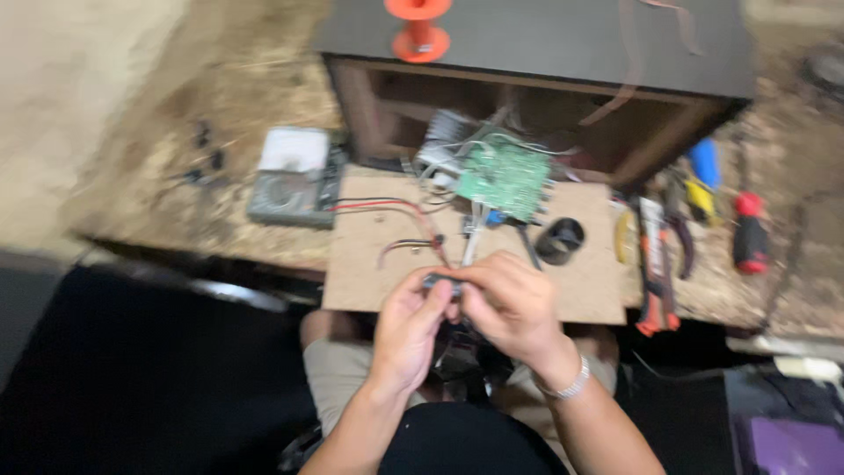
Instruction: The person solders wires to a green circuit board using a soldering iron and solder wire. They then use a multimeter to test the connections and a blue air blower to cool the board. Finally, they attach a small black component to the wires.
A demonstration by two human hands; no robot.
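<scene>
Brown board point(369, 264) lies flat at the near edge of the worktop point(220, 132), in front of an open wooden cabinet point(545, 53).

Head view: the left hand point(409, 330) and the right hand point(510, 303) meet over the near edge of the board. Both hands pinch a small dark part point(438, 281) between the fingertips; the picture is too blurred to tell what kind of part it is. Red and black wires point(396, 211) run across the board toward the hands. A green circuit board point(504, 179) rests tilted at the cabinet opening, with pale wires around it. A grey meter point(294, 180) sits just left of the board. A black roll of tape point(560, 239) stands on the board, right of the circuit board. Pliers with orange grips point(655, 264) and a red-handled screwdriver point(750, 230) lie to the right. An orange spool point(419, 26) stands on the cabinet top. The right wrist wears a metal bracelet point(567, 384).
</scene>
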